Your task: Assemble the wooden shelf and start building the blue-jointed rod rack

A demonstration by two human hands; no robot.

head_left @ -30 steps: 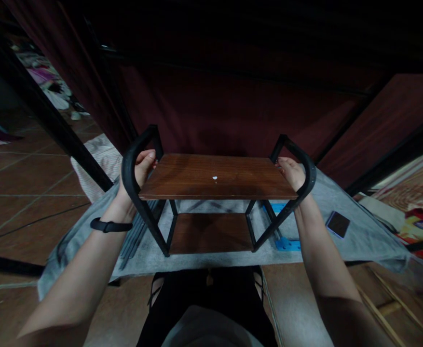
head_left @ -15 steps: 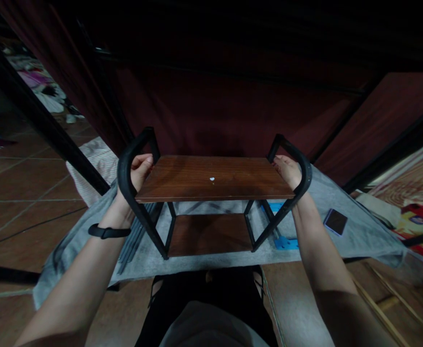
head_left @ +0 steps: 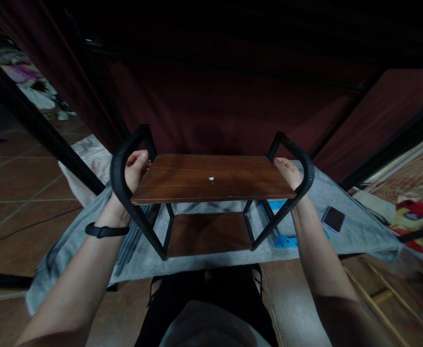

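One striped cloth (head_left: 93, 156) lies at far left, partly hidden by a dark post. Grey rods (head_left: 129, 241) follow, running under the left wrist. The left hand (head_left: 135, 171) bends its fingers at the left end of the upper shelf (head_left: 211, 168); hidden fingertips leave its grip undetermined. The two-tier rack (head_left: 225, 190) stands centrally, just inside the near edge of the cloth-covered tabletop (head_left: 363, 236). The right hand (head_left: 287, 171) curls at the shelf's opposite end, grip likewise undetermined. Rightward lie a phone (head_left: 333, 219) and a red-and-yellow package (head_left: 414, 221), its lettering illegible.
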